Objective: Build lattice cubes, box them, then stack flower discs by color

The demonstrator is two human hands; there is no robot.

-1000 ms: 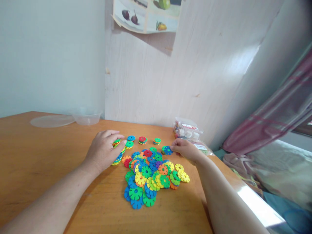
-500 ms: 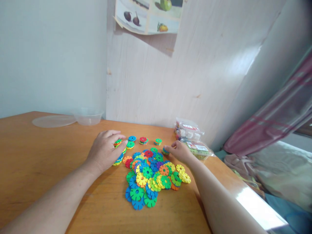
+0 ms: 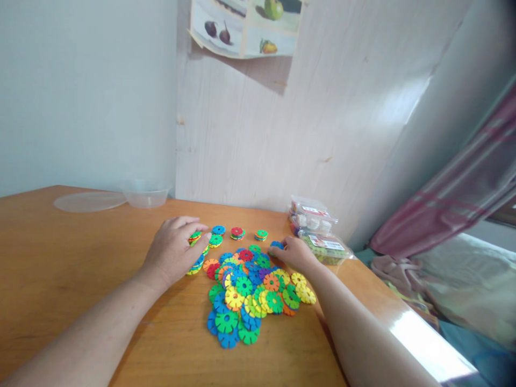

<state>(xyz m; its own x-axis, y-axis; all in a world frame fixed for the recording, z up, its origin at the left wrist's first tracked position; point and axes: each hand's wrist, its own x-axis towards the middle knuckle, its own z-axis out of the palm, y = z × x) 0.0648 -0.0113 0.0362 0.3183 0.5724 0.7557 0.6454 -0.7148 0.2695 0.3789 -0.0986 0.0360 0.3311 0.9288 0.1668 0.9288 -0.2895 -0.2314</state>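
Notched plastic snowflake discs in several colours lie in a loose pile (image 3: 245,290) on the wooden table. My left hand (image 3: 171,250) rests left of the pile, thumb and fingers apart, curved around a green-topped stack (image 3: 195,235); other stacks are partly hidden behind it. My right hand (image 3: 296,251) has its fingers closed around a blue-topped disc stack (image 3: 277,245) at the pile's far right; its lower part is hidden. Beyond the pile stand a blue-topped stack (image 3: 218,230), a red-topped stack (image 3: 237,233) and a green-topped stack (image 3: 261,235).
Clear plastic food boxes (image 3: 314,217) with labels stand at the back right. A translucent bowl (image 3: 145,196) and its flat lid (image 3: 89,201) lie at the back left by the wall. A pink curtain (image 3: 451,183) and bedding (image 3: 455,279) are beyond the right table edge.
My right hand has shifted slightly, and more of the blue disc on top of its stack shows. My left hand has stayed in place.
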